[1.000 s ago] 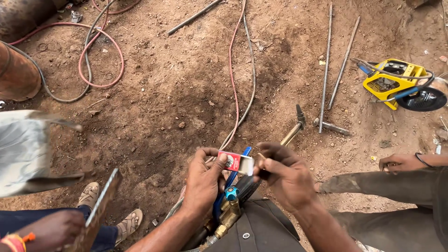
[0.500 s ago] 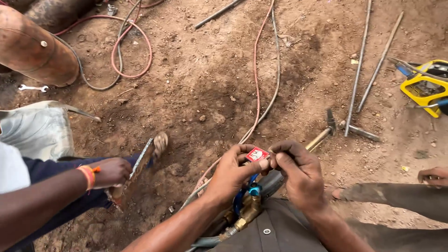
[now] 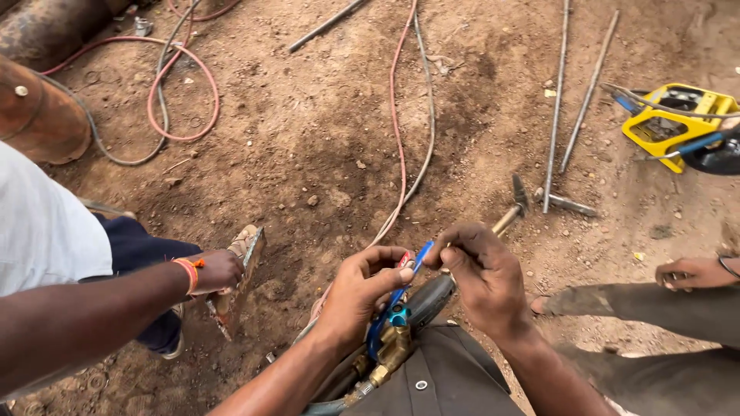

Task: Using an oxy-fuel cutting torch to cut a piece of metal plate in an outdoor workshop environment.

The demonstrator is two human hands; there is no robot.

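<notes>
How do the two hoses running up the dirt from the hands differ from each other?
The red hose is bright against the dirt, while the grey hose beside it is dull and nearly soil-coloured. The red hose runs fairly straight, while the grey hose bows out to the right before curving back. Lower down, the grey hose crosses toward the red one near the left hand and right hand. Both are thin, lie flat on the ground and run side by side.
</notes>
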